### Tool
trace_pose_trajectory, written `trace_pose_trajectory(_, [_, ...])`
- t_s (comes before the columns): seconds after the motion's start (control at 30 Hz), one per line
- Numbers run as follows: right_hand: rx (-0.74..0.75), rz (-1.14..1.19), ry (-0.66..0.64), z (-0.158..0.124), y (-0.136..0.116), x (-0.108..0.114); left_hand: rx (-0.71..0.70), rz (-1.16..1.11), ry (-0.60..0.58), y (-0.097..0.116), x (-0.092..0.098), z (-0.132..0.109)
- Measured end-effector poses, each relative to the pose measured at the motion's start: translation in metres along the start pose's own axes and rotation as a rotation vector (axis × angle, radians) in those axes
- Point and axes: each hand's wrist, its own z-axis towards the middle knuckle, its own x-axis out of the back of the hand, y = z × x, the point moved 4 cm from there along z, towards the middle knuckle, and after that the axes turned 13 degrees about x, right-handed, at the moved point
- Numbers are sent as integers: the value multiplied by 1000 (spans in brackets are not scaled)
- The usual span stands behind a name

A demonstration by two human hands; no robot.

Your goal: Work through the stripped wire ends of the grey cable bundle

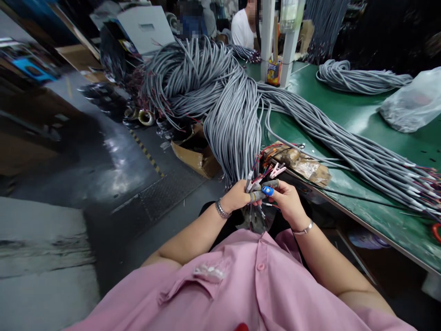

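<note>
My left hand (237,196) is closed around the end of a grey cable, near a white sleeve (250,177) with thin coloured wires coming out. My right hand (288,201) meets it in a pinch, with a small blue object (268,191) at the thumb tip; I cannot tell if it is held or worn. Grey knitted covers (257,196) sit on some fingers of both hands. A thick bundle of grey cables (237,124) hangs over the table edge just beyond my hands. A pink clip (277,170) lies right behind my right fingers.
The green table (365,115) stretches to the right, with another row of grey cables (344,142), a coiled bundle (358,78) and a plastic bag (415,99). A taped block (303,163) is at its near edge. A cardboard box (196,154) stands below. A person (243,27) sits beyond.
</note>
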Motion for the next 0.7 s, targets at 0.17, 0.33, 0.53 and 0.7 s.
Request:
trace_pose_trajectory(0.17, [47, -4, 56, -3, 5, 4, -56, -190, 165, -5, -3, -2])
trace_pose_trajectory(0.33, [36, 39, 97, -5, 5, 2, -58, -280, 237, -8, -2, -1])
trace_pose_trajectory(0.53, [27, 76, 85, 2, 9, -2, -48, -219, 225, -5, -6, -3])
trace_pose_trajectory(0.7, [16, 83, 141, 1, 15, -2, -46, -205, 253, -7, -8, -1])
